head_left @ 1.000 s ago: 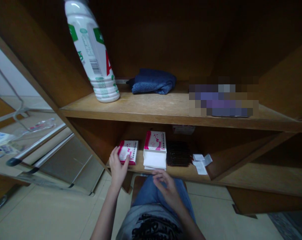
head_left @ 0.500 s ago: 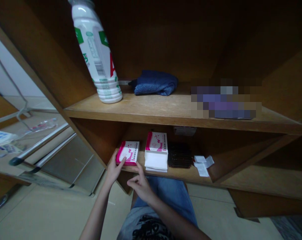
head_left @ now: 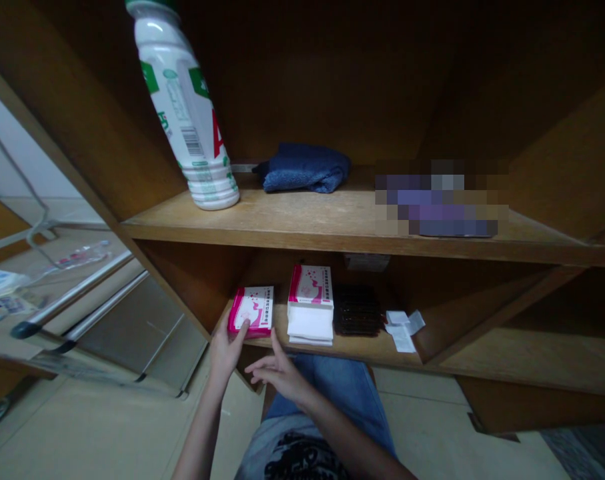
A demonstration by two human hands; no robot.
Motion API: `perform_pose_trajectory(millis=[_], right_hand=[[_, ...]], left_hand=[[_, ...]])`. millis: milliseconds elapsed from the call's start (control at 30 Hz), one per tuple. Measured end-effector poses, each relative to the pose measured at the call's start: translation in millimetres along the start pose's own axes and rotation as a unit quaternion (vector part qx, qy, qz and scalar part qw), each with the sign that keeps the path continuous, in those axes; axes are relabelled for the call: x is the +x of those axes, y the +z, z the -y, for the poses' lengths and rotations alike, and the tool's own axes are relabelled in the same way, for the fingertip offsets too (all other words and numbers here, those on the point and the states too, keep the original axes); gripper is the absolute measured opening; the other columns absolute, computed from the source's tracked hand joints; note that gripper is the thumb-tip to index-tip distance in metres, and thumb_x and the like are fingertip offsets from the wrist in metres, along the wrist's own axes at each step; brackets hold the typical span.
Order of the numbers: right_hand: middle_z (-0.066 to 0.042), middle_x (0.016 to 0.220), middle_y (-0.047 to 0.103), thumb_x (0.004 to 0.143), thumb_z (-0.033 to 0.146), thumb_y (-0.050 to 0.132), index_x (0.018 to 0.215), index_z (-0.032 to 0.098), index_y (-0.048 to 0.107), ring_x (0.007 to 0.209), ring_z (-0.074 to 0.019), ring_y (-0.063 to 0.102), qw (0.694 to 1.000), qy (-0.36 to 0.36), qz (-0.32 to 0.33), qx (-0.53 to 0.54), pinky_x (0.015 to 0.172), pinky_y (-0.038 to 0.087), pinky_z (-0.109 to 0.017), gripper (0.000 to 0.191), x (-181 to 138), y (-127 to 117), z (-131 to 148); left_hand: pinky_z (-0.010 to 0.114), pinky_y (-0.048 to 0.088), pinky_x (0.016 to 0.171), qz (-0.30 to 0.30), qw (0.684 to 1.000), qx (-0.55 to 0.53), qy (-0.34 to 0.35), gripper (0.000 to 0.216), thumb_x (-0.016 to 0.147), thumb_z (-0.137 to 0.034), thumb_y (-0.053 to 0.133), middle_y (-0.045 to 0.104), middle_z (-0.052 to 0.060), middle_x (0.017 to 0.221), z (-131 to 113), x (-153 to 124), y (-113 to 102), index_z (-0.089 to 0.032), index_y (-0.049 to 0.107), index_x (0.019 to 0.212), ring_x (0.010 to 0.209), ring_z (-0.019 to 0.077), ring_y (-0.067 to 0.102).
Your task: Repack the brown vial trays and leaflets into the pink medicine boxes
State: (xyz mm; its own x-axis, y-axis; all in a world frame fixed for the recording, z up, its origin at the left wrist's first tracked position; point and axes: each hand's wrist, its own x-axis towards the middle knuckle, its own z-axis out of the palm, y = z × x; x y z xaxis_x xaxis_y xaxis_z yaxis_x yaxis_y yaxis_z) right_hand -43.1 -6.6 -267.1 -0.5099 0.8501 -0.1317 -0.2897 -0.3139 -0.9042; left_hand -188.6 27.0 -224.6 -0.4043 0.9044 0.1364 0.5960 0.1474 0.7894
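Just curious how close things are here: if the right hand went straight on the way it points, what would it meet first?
Probably the left hand, which holds a pink-and-white box; the right hand's fingers point toward it. Depth is unclear, so they might miss.

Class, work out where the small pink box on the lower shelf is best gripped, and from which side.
Pinch the small box by its near edge, coming from the front, as the left hand does. It is thin and sits at the lip of the lower shelf; the taller pack is to its right, and the upper shelf blocks an approach from above.
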Motion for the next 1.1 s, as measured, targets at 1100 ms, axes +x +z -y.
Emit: perform_pose_trajectory(millis=[1100], right_hand=[[-0.008, 0.081, 0.075, 0.078, 0.048, 0.063, 0.147, 0.012, 0.008, 0.081, -0.0236, 0.07, 0.969, -0.161, -0.182, -0.049, 0.087, 0.048, -0.044, 0.096, -65.1, -53.8, 114.7]], left_hand=[[0.042, 0.046, 0.085, -0.021, 0.983, -0.035, 0.181, 0.037, 0.079, -0.044, 0.056, 0.067, 0.014, 0.1, -134.6, -6.3, 61.8, -0.017, 0.062, 0.105, 0.095, 0.0292, 0.061]])
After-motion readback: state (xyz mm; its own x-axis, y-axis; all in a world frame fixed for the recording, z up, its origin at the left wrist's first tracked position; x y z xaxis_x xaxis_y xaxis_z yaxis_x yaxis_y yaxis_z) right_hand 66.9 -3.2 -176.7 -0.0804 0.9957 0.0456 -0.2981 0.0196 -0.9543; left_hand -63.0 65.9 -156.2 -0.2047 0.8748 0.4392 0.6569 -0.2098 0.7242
